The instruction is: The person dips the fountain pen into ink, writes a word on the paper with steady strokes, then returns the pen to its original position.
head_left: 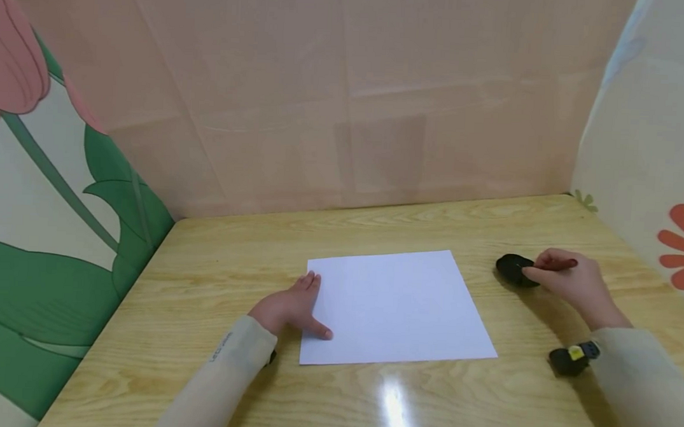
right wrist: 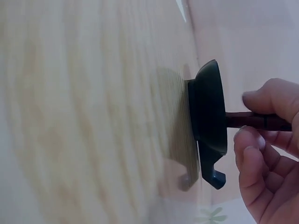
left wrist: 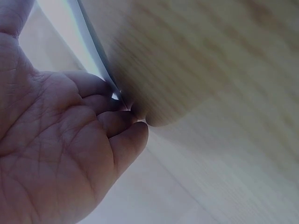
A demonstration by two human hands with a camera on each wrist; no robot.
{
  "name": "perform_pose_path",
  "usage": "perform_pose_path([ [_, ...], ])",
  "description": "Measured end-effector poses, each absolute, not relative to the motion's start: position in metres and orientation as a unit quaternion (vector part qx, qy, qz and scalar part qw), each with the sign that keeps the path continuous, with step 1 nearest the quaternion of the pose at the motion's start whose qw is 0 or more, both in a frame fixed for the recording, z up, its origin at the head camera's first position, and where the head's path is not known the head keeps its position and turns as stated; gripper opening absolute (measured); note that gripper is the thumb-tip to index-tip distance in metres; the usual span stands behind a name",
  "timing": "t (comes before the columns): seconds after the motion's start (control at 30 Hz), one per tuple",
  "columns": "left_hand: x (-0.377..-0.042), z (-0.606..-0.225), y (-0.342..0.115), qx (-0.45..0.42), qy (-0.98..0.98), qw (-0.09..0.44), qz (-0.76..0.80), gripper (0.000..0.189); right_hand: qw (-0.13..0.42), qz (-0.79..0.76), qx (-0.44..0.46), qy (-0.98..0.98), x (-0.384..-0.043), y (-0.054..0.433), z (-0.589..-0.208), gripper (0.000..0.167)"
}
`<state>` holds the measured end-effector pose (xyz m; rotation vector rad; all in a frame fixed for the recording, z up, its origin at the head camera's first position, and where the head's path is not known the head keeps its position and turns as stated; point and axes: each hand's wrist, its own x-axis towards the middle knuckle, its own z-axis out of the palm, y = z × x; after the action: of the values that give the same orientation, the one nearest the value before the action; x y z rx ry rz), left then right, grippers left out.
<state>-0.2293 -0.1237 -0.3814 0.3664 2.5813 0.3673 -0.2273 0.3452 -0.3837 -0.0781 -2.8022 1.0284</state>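
Note:
A white sheet of paper [head_left: 398,308] lies on the wooden table. My left hand [head_left: 292,305] rests at its left edge, with the thumb and fingertips over the paper; in the left wrist view the fingertips meet the sheet's edge. At the right, my right hand [head_left: 571,279] pinches the dark red shaft of a writing brush [right wrist: 240,119] between thumb and fingers. The brush's lower end is hidden inside a small black ink dish [right wrist: 210,107], which stands on the table and has a short curved projection on one side.
The wooden table [head_left: 213,271] ends at a pinkish cloth backdrop [head_left: 323,111]. Flower-printed panels stand at the left [head_left: 49,213] and right [head_left: 648,150]. A black device with a yellow mark [head_left: 573,357] sits at the right wrist.

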Motion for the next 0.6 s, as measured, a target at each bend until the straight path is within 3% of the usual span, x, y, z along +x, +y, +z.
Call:
perform_pose_path([
  [0.23,-0.2290,-0.3808,-0.1236,0.137,0.949,0.251,0.135,0.117,0.065,0.356,-0.033,-0.932,-0.2252,0.3441,-0.3874,0.038],
  [0.6,-0.2282,-0.3816,-0.1231,0.135,0.950,0.250,0.127,0.116,0.106,0.374,-0.019,-0.921,-0.2211,0.3437,-0.3885,0.033],
])
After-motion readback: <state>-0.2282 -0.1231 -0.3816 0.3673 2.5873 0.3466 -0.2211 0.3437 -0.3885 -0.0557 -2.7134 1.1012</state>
